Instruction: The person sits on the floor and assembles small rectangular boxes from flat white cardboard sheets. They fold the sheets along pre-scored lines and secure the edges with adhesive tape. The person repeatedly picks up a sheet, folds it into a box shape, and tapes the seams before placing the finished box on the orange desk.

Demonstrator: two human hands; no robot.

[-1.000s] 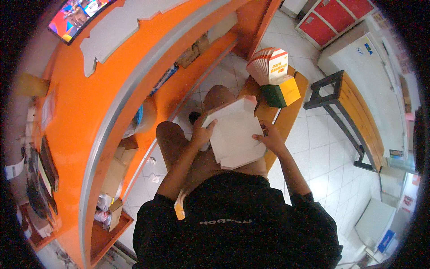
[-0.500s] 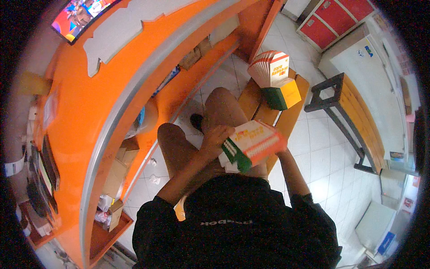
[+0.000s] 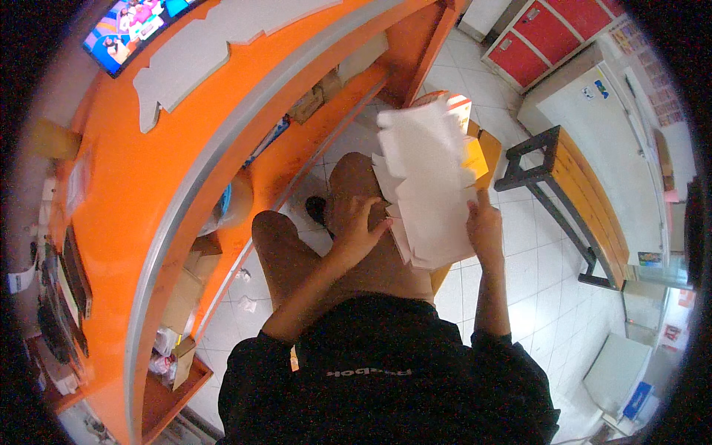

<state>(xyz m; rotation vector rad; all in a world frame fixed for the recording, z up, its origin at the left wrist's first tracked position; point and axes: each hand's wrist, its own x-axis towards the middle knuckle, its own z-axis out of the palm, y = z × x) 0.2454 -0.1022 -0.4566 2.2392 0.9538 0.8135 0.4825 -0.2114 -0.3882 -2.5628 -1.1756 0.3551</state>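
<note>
Black shirt (image 3: 386, 404) fabric is covering a seated person's torso on the near side of a white cardboard sheet (image 3: 434, 185), flat with cut flaps, which is hanging tilted over the lap. Right hand (image 3: 486, 228) is gripping the sheet's right edge, thumb on top, fingers clamped. Left hand (image 3: 362, 228) is touching the left-edge flaps; its fingers are bending, and I cannot tell whether they are pinching. Bare knees (image 3: 352, 174) are showing left of the sheet. Behind it, partly hidden, a yellow box (image 3: 475, 157) and red-and-white cartons (image 3: 460, 107) are resting on a wooden surface (image 3: 489, 148). Left of the sheet, an orange counter (image 3: 222, 93) is curving; well beyond it, red cabinet doors (image 3: 552, 33) are standing.
</note>
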